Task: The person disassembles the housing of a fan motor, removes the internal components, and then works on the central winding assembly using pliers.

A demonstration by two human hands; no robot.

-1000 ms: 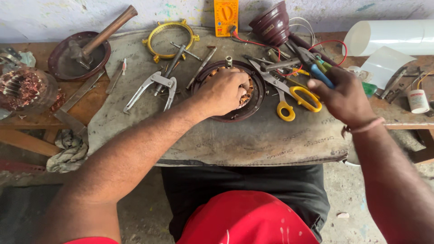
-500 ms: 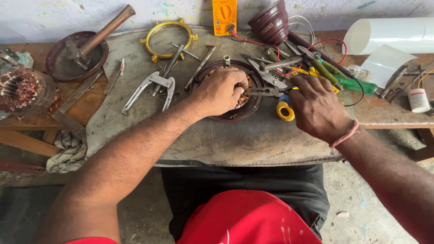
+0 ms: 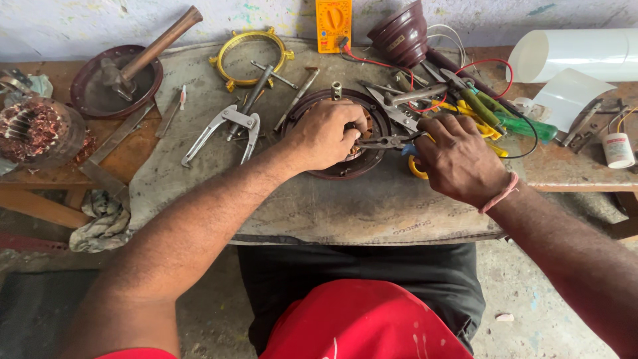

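Note:
A round dark motor stator [image 3: 372,116] with copper windings lies on the grey mat at the middle of the bench. My left hand [image 3: 323,133] rests on top of it and covers most of the windings. My right hand [image 3: 458,159] grips long-nose pliers [image 3: 384,141] with blue handles, and their jaws point left to the stator's right side, right by my left fingers. Yellow-handled scissors [image 3: 419,169] lie partly hidden under my right hand.
A steel puller [image 3: 229,126], a yellow ring [image 3: 252,56], a hammer in a dark dish [image 3: 143,56], a yellow multimeter [image 3: 333,23], a maroon cover [image 3: 402,33], screwdrivers [image 3: 512,119], a white roll [image 3: 578,53] and a second copper winding [image 3: 33,129] crowd the bench.
My right hand has moved left from the tool pile with the pliers, bringing their jaws to the stator. My left hand has stayed on the stator.

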